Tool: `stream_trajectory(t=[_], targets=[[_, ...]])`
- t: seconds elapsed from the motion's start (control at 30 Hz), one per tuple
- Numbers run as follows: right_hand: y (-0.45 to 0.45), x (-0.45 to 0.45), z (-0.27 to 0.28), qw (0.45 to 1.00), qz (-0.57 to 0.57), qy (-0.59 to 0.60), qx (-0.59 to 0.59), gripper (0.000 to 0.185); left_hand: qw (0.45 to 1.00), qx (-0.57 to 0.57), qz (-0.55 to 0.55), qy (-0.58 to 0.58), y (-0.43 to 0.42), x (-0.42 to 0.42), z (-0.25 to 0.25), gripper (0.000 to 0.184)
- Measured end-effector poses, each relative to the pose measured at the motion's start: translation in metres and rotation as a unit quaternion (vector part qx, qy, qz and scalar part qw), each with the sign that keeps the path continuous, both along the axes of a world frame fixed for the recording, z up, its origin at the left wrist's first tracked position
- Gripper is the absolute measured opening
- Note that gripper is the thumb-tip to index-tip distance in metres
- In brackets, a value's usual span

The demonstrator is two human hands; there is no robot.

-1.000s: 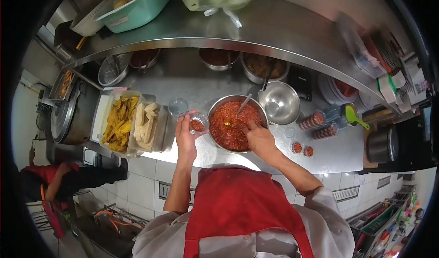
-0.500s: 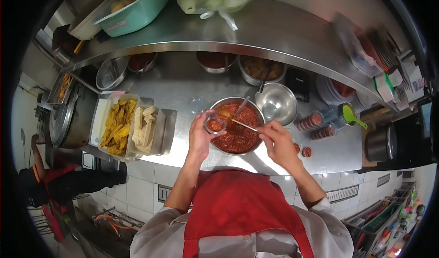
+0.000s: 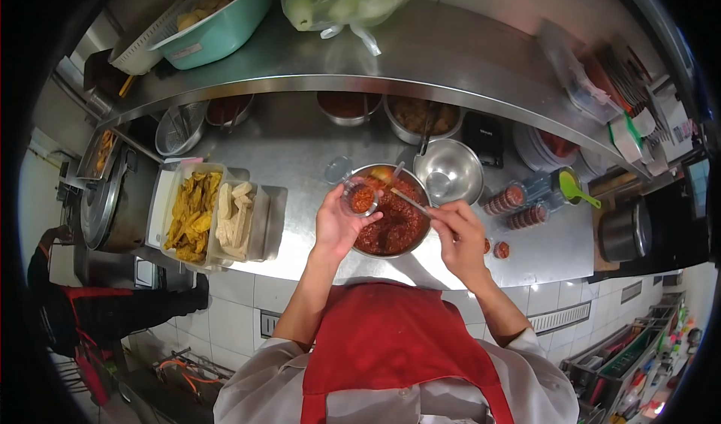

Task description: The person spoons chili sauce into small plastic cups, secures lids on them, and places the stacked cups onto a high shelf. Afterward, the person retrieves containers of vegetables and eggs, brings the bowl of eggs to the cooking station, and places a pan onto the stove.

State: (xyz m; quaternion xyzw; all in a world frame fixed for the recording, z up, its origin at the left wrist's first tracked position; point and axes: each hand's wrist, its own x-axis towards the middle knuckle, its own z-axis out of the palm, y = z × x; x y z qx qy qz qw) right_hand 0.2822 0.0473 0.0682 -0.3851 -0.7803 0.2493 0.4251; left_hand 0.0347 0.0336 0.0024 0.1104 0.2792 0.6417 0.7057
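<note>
Left hand (image 3: 336, 227): fingers closed round small clear round plastic cup (image 3: 361, 198) with red chunky sauce inside, cup over 10 o'clock side of round silver metal bowl (image 3: 390, 256) of red sauce. Right hand (image 3: 460, 235): fingertips pinching slim pale utensil handle (image 3: 409, 201), pointing to 10 o'clock over same bowl. From that bowl: shiny silver round metal bowl (image 3: 456, 186) at 2, stacked clear plastic cups (image 3: 505, 199) at 3, rectangular plastic tub (image 3: 257, 232) of pale strips at 9.
</note>
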Motion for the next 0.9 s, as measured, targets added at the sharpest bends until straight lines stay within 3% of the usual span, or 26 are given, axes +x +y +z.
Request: stream_trajectory(t=[0.13,0.2,0.27,0.3,0.4,0.43,0.53,0.63,0.73,0.83,0.9], targets=[[0.012,0.011,-0.006,0.99,-0.024,0.044,-0.129,0.018,0.988,0.075,0.001,-0.133,-0.003,-0.013,-0.017,0.041],[0.018,0.014,-0.014,0.991,-0.014,-0.032,-0.128,0.017,0.983,0.097,0.029,-0.153,-0.007,-0.015,-0.02,0.042],[0.026,0.016,-0.047,0.989,0.003,-0.112,-0.096,0.017,0.991,0.1,0.039,-0.083,-0.014,-0.013,-0.006,0.041],[0.025,0.014,-0.052,0.973,0.008,-0.205,-0.102,0.021,0.993,0.102,0.043,-0.049,-0.017,-0.012,-0.002,0.04],[0.02,0.0,-0.06,0.97,-0.005,-0.242,0.006,0.03,0.99,0.128,0.031,0.053,-0.021,-0.008,-0.007,0.038],[0.015,-0.01,-0.034,0.968,-0.004,-0.246,-0.04,0.052,0.989,0.129,0.015,0.072,-0.022,-0.006,-0.009,0.038],[0.01,-0.029,-0.005,0.975,0.121,-0.007,-0.187,0.079,0.985,0.134,-0.025,0.107,-0.023,0.003,-0.011,0.035],[0.01,-0.033,-0.01,0.974,0.142,-0.105,-0.141,0.097,0.987,0.124,-0.041,0.096,-0.026,0.018,-0.013,0.034],[0.008,-0.028,0.002,0.976,0.132,-0.06,-0.164,0.085,0.987,0.114,-0.022,0.111,-0.028,0.02,-0.012,0.036],[0.02,-0.021,-0.024,0.95,0.031,-0.306,-0.051,0.054,0.991,0.128,0.028,0.015,-0.029,0.0,-0.017,0.038],[0.026,-0.023,-0.065,0.914,0.053,-0.402,-0.015,0.035,0.988,0.129,0.068,-0.043,-0.03,-0.017,-0.024,0.039]])
